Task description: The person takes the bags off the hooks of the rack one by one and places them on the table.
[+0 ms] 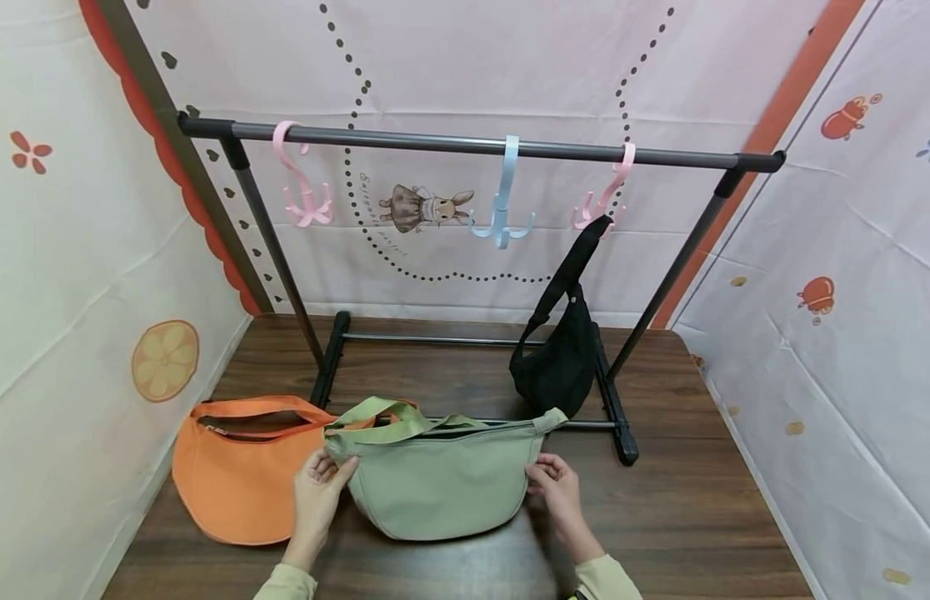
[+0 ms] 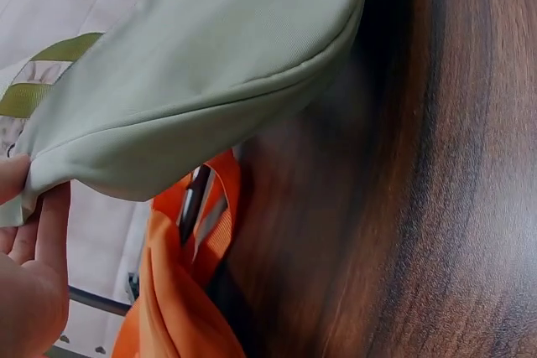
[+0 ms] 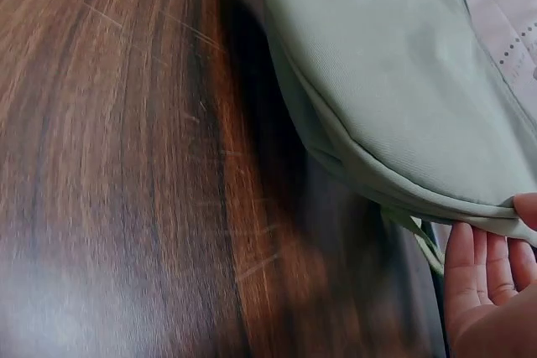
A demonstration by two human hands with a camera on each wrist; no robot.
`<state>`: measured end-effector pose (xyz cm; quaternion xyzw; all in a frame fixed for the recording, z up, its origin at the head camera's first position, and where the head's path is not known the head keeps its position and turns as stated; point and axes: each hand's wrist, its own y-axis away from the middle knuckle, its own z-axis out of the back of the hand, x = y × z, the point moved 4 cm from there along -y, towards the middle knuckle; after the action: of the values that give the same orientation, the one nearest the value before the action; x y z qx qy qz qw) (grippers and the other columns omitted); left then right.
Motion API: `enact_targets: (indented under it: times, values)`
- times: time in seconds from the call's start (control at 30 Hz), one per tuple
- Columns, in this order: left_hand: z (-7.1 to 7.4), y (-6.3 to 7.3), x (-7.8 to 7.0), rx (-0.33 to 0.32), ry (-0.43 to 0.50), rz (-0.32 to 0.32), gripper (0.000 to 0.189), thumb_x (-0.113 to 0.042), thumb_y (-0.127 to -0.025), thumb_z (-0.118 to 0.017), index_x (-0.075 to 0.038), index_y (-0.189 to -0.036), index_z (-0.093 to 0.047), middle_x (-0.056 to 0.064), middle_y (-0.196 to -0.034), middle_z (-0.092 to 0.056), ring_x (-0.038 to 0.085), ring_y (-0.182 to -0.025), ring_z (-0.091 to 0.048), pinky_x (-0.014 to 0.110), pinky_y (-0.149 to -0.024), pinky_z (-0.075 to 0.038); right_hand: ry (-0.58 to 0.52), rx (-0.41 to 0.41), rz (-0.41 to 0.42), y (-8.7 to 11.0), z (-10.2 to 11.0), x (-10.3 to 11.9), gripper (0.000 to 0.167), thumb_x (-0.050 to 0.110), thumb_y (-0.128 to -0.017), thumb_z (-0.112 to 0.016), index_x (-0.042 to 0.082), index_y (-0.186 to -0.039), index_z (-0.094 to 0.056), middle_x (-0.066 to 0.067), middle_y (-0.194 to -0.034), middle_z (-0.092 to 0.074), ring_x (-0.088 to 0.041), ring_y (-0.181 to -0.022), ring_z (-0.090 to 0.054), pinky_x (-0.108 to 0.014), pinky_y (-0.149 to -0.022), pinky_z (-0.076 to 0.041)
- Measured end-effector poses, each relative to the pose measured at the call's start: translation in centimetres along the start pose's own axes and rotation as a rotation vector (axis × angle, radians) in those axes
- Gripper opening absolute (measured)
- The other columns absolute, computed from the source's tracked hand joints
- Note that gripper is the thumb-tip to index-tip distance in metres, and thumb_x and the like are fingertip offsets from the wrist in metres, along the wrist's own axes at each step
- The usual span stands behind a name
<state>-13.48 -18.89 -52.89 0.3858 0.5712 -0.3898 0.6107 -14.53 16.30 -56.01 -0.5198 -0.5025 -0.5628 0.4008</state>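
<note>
A sage green shoulder bag [image 1: 442, 483] is held up over the table's front, its green strap [image 1: 390, 425] lying loosely along the top. My left hand [image 1: 320, 492] pinches its left end between thumb and fingers, as the left wrist view also shows with the bag's corner [image 2: 50, 161] in the grip. At the opposite end, my right hand [image 1: 557, 493] pinches the bag's right edge; in the right wrist view the thumb lies over the seam and the fingers [image 3: 482, 262] under it. Left of the green bag, an orange bag [image 1: 240, 483] rests on the table, partly behind my left hand.
A black rack [image 1: 435, 143] stands across the table [image 1: 682, 500]. Two pink hooks [image 1: 307, 200] [image 1: 607, 196] and a blue hook [image 1: 502, 200] hang from its bar. A black bag [image 1: 558, 358] hangs on the right pink hook. Printed cloth [image 1: 832, 375] walls the sides and back.
</note>
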Motion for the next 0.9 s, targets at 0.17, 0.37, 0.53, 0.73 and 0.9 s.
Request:
enact_targets:
  times: [0.17,0.37,0.53,0.73,0.9]
  values:
    - [0.4,-0.5,0.8,-0.022,-0.034,0.060,0.033,-0.014,-0.079,-0.071,0.001,-0.105,-0.056,-0.011,-0.078,-0.059,0.001,-0.071,-0.052,0.012,-0.063,-0.046,-0.005,-0.021,-0.072,-0.2,-0.7,-0.2,0.023,0.006,-0.083,-0.061,-0.009,-0.099,-0.053,0.003,-0.076,-0.060,-0.005,-0.069,-0.057,-0.025,-0.059,-0.052]
    - [0.3,-1.3,1.6,-0.068,-0.073,0.091,0.033,-0.017,-0.078,-0.072,-0.001,-0.100,-0.055,-0.006,-0.075,-0.053,0.001,-0.065,-0.048,0.013,-0.057,-0.043,-0.010,-0.053,-0.131,-2.0,-0.4,-4.0,0.034,0.020,-0.075,-0.071,-0.002,-0.096,-0.056,0.001,-0.077,-0.061,-0.007,-0.070,-0.058,-0.026,-0.057,-0.053]
    - [0.2,-2.0,2.1,-0.078,-0.186,0.114,0.037,-0.022,-0.079,-0.071,-0.002,-0.105,-0.055,0.005,-0.090,-0.057,-0.001,-0.070,-0.052,0.013,-0.060,-0.045,-0.021,-0.040,-0.126,-2.6,-0.6,-5.1,0.032,0.022,-0.074,-0.071,0.002,-0.094,-0.056,0.002,-0.077,-0.060,-0.006,-0.068,-0.057,-0.023,-0.055,-0.052]
    - [0.0,-2.7,2.4,-0.047,-0.246,0.119,0.037,-0.019,-0.080,-0.070,-0.002,-0.110,-0.056,0.012,-0.099,-0.059,-0.004,-0.072,-0.053,0.012,-0.062,-0.045,-0.005,-0.026,-0.100,-2.0,-1.4,-3.4,0.028,0.017,-0.078,-0.067,-0.002,-0.094,-0.054,0.002,-0.076,-0.060,-0.004,-0.063,-0.056,-0.019,-0.051,-0.050]
    - [0.0,-3.2,2.7,-0.025,-0.280,0.119,0.041,-0.018,-0.081,-0.068,-0.002,-0.116,-0.055,0.014,-0.106,-0.059,0.000,-0.079,-0.055,0.010,-0.065,-0.045,0.009,-0.065,-0.137,-3.3,-1.3,-5.6,0.031,0.018,-0.076,-0.069,-0.002,-0.094,-0.054,0.001,-0.075,-0.058,-0.005,-0.060,-0.056,-0.019,-0.050,-0.049]
